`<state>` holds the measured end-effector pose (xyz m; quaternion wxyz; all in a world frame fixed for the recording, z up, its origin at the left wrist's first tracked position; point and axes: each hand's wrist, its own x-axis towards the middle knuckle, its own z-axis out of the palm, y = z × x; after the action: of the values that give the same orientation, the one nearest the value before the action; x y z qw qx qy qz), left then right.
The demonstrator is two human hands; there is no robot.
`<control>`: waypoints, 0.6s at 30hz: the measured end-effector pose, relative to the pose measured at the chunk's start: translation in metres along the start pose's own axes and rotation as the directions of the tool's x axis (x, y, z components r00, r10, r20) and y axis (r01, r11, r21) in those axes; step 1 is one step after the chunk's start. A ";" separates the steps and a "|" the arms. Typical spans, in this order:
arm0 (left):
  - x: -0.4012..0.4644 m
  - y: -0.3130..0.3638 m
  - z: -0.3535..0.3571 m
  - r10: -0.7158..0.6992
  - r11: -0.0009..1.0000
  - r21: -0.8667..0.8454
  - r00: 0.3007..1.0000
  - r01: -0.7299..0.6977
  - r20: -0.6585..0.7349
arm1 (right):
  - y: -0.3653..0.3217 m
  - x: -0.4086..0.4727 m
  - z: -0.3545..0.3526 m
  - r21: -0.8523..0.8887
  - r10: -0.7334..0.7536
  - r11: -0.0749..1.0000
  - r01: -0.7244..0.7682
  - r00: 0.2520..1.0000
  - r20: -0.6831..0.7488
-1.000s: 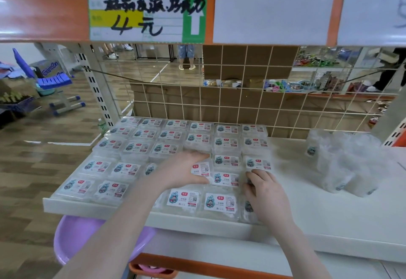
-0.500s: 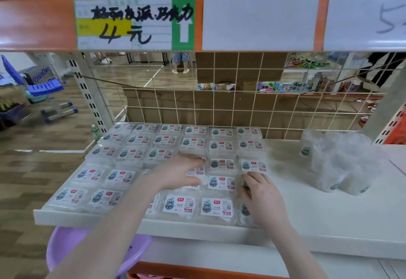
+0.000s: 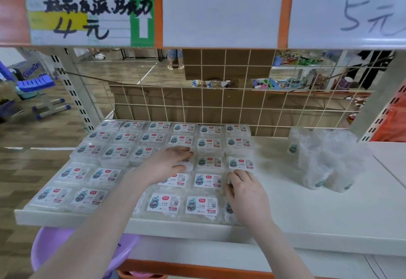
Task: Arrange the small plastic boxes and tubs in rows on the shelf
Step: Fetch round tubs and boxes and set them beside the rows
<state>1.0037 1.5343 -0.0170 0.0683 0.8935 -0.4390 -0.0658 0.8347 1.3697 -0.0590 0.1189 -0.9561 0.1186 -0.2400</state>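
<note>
Both hands (image 3: 169, 164) (image 3: 247, 193) barely shifted, flat and open on roughly thirty boxes (image 3: 207, 162); some hidden.

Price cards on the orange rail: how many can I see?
3: the card marked 4 at the left, a blank card in the middle, and the card marked 5 at the right, cut by the frame edge.

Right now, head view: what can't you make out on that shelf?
- Boxes under the left hand and right hand: labels covered by the hands.
- Small print on the box labels: too small and blurred.
- Bagged tubs: count hidden by crinkled plastic wrap.
- Purple basin: contents hidden by the shelf edge and forearm.
</note>
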 end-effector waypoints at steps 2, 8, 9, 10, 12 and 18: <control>0.000 0.001 0.001 -0.020 1.000 -0.004 1.000 0.020 -0.015 | -0.001 0.000 -0.002 -0.015 -0.007 1.000 0.007 1.000 0.020; 0.001 0.001 0.005 -0.017 0.999 0.043 0.997 0.021 -0.075 | -0.004 0.004 -0.002 -0.117 0.016 0.993 -0.004 0.995 0.101; 0.000 0.001 0.005 -0.001 0.998 0.062 0.996 0.006 -0.092 | -0.004 0.004 -0.001 -0.142 0.036 0.990 -0.019 0.992 0.117; -0.001 0.001 0.006 0.020 0.997 0.082 0.994 -0.011 -0.107 | -0.005 0.002 -0.001 -0.151 0.062 0.988 -0.046 0.993 0.104; -0.002 0.001 0.007 0.061 0.990 0.137 0.986 -0.040 -0.154 | -0.008 -0.003 -0.003 -0.150 0.144 0.980 -0.134 0.988 0.060; -0.021 0.006 0.017 0.108 0.993 0.075 0.945 -0.089 -0.309 | -0.023 -0.040 -0.011 -0.202 0.434 0.877 -0.436 0.899 -0.054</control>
<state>0.9831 1.5460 -0.0309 0.1134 0.8711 -0.4687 0.0932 0.7987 1.4006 -0.0604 0.0685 -0.9113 0.3552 -0.1966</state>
